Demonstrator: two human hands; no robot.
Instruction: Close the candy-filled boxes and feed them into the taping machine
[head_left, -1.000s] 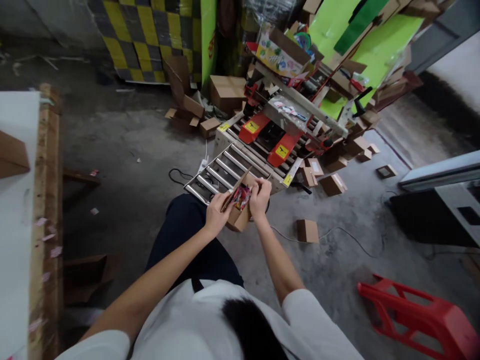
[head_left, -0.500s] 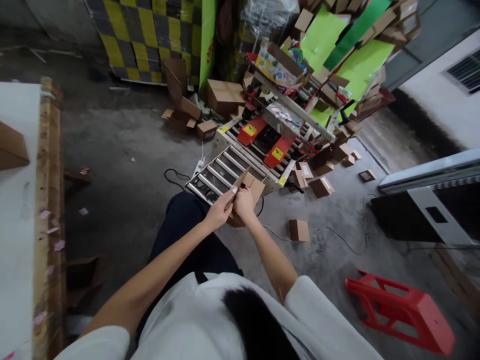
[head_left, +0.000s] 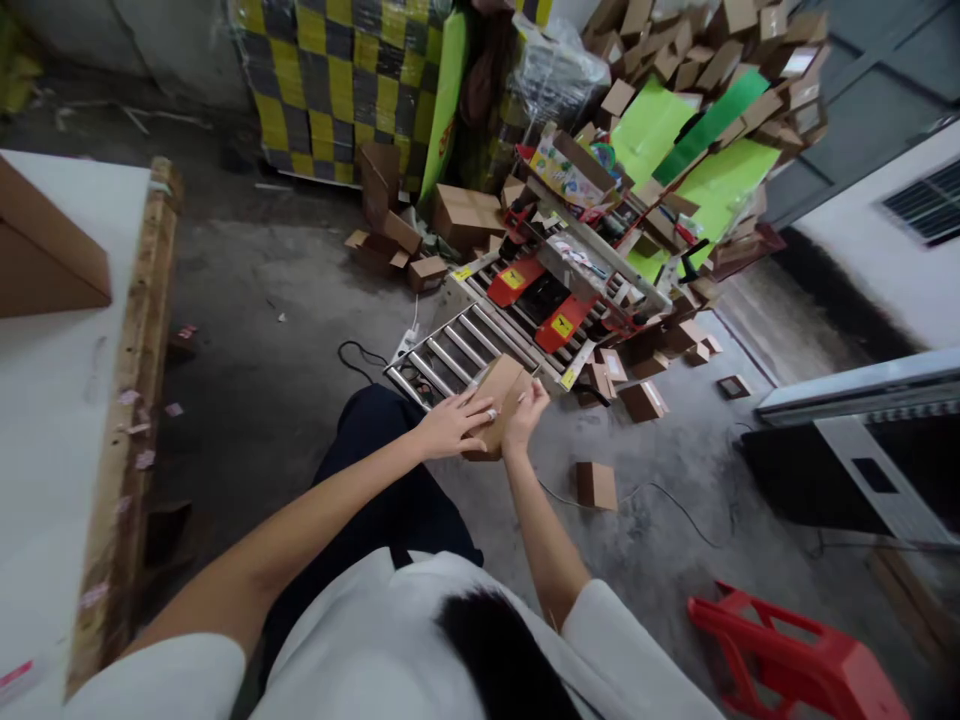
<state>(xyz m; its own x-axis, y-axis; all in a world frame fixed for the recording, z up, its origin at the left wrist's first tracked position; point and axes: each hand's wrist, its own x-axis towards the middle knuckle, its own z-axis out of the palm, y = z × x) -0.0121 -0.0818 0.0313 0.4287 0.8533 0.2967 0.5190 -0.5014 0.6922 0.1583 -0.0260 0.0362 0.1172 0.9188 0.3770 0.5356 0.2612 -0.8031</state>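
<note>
I hold a small brown cardboard box (head_left: 501, 385) over my lap, just in front of the roller end of a carton-sealing machine (head_left: 480, 335). Its top flaps are folded down. My left hand (head_left: 454, 425) lies flat across the lid with the fingers stretched out. My right hand (head_left: 529, 405) grips the box's right side, fingers curled on the flap edge. The box's contents are hidden.
Small cardboard boxes (head_left: 596, 483) are scattered on the concrete floor around the machine. A white table with a wooden edge (head_left: 142, 330) and a brown box (head_left: 45, 255) is at my left. A red plastic stool (head_left: 787, 660) lies at lower right. A power cable (head_left: 660, 495) crosses the floor.
The box was open with colourful items showing; its flaps have since been folded down. My left hand now lies flat on the lid. The view has shifted slightly.
</note>
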